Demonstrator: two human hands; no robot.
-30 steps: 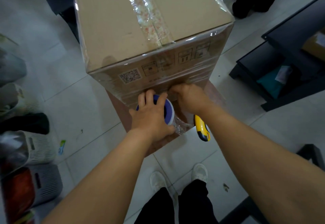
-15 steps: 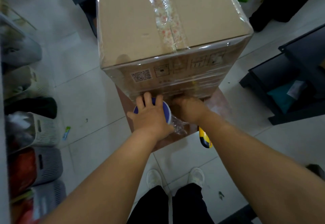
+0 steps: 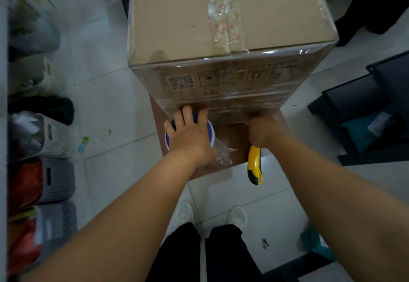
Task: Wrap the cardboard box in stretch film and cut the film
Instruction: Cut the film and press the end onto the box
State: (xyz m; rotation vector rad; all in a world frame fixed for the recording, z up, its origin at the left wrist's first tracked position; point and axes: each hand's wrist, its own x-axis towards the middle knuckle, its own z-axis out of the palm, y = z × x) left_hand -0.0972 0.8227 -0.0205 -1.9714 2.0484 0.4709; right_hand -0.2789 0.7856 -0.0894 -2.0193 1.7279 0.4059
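A tall cardboard box stands in front of me, its near face covered in shiny stretch film. My left hand grips the top of the film roll, whose blue and white end cap shows under my fingers, low against the box's near face. Crumpled film trails from the roll. My right hand presses against the box's lower edge and holds a yellow and black utility knife, its handle pointing down toward me. The blade is hidden.
The box rests on a brown cardboard base on a white tiled floor. Plastic baskets line the left side. A dark shelf unit stands at the right. My white shoes are just below the base.
My right hand has slid to the right along the box's lower edge, away from the roll, carrying the knife. My left hand stays on the roll. The view has shifted so the box sits further right.
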